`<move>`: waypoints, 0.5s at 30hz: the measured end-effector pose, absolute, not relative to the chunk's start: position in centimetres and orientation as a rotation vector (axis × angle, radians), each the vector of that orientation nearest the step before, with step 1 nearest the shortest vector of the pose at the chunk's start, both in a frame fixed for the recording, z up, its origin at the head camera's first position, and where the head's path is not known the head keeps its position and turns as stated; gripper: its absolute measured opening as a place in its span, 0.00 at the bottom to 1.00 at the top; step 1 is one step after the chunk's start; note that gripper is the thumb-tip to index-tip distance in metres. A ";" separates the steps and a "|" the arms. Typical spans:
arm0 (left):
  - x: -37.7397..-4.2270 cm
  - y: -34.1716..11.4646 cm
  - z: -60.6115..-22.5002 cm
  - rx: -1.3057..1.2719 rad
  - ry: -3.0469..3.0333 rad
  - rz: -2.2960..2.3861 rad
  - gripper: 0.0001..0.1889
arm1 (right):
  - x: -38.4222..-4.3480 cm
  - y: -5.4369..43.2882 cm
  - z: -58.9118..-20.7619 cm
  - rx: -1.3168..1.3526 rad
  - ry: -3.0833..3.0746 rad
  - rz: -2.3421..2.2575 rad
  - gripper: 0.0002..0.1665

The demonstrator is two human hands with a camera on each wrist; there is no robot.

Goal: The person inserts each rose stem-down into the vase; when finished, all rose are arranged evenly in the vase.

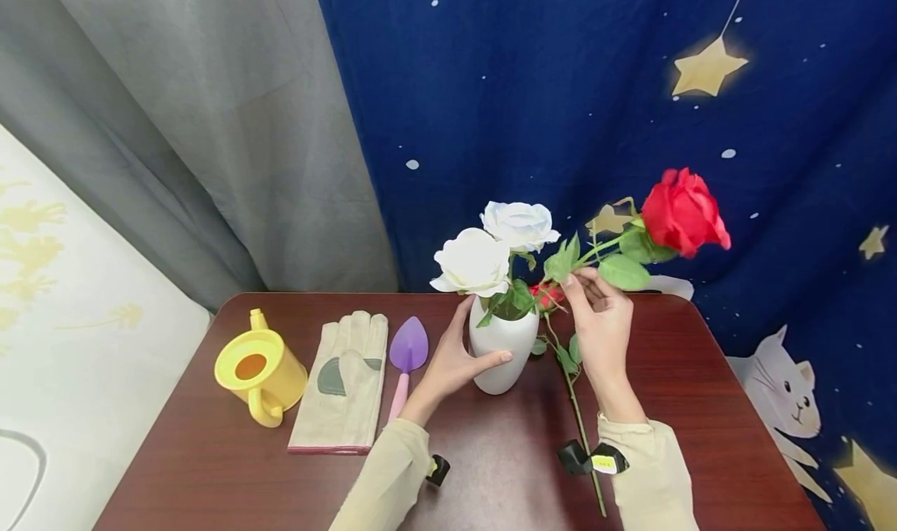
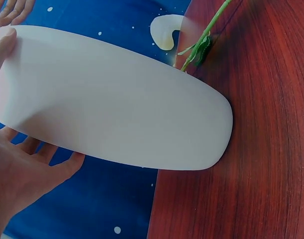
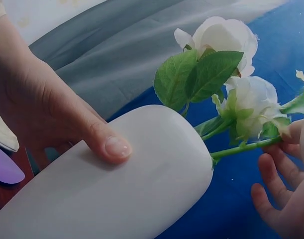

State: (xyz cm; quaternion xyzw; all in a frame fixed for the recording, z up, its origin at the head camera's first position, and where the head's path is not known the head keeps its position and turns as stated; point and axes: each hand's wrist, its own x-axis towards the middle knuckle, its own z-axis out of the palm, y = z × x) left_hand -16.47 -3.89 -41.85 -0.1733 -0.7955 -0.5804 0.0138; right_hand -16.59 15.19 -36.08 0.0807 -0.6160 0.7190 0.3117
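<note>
- While L hand steadies white vase, R hand has hold of a red rose by its stem.
- L hand: part-open, curved round vase; thumb across front, fingers on far L side.
- R hand: nearly closed at thumb & fingertips, stem pinched btwn them; other fingers loosely bent.
- Red rose: bloom up & to R of R hand, stem slanting down-L to vase mouth; depth of insertion, if any, can't tell.
- Vase: base on desk, approx. mid-width, toward far edge; mouth up.
- Front white rose & rear white rose: both in vase, blooms above rim, close together, w/ green leaves.
- Second red rose: lying on desk just R of vase; bloom partly hidden, stem running twd near edge, passing under R arm in head view.
- L of vase, in order outward: trowel, purple blade pointing away, pink handle partly behind L arm; cream work gloves, laid flat; yellow watering can, upright.
- Bkgd: navy curtain w/ printed stars; grey curtain to L.
</note>
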 end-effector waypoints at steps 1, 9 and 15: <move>-16.4 -3.9 -41.8 -0.540 -2.475 -1.807 0.48 | -16.6 15.2 -36.1 0.217 -1.621 1.892 0.05; -16.5 -3.9 -42.0 -0.551 -2.475 -1.805 0.48 | -17.0 15.3 -36.2 0.274 -1.625 1.885 0.04; -16.6 -3.9 -42.1 -0.549 -2.479 -1.806 0.48 | -17.3 15.7 -36.2 0.313 -1.654 1.880 0.05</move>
